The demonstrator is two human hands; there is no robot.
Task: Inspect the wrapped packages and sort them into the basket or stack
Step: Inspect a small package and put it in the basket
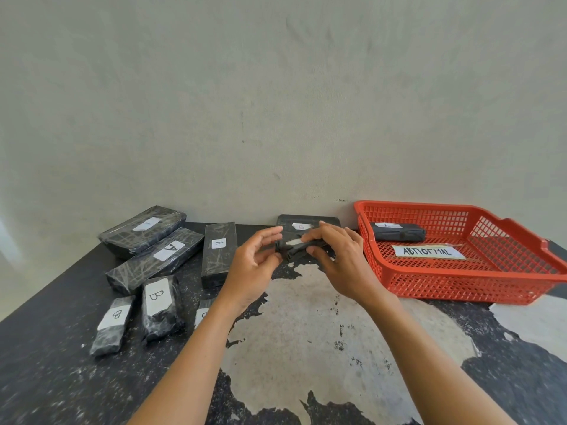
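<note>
Held package: small black wrapped package (294,247) with a pale label facing up, raised above the surface between both hands, in front of the flat package at the wall.
Left hand (253,265): fingers curled around the held package's left end, thumb below, fingers (270,234) above.
Right hand (340,259): fingers closed over the held package's right end and top edge.
Surface (55,378): black speckled top with large worn pale patches at centre and right.
Basket (460,280): red plastic mesh, on the surface at right, against the wall; a paper tag (428,251) reading roughly "ABNORMAL" lies inside.
Package in basket (399,232): one dark wrapped package at the basket's far left corner, label on top.
A packages: three long black wrapped packages at left rear, labelled A; rear one (144,231), middle one (156,259) touching it, third (218,254) just beside them, end toward the wall.
B packages: two shorter ones in front at left, labelled B (161,305) and (112,326); a further one (203,312) mostly hidden by the left forearm.
Flat package at wall: black, labelled B (299,223), partly hidden behind the hands.
</note>
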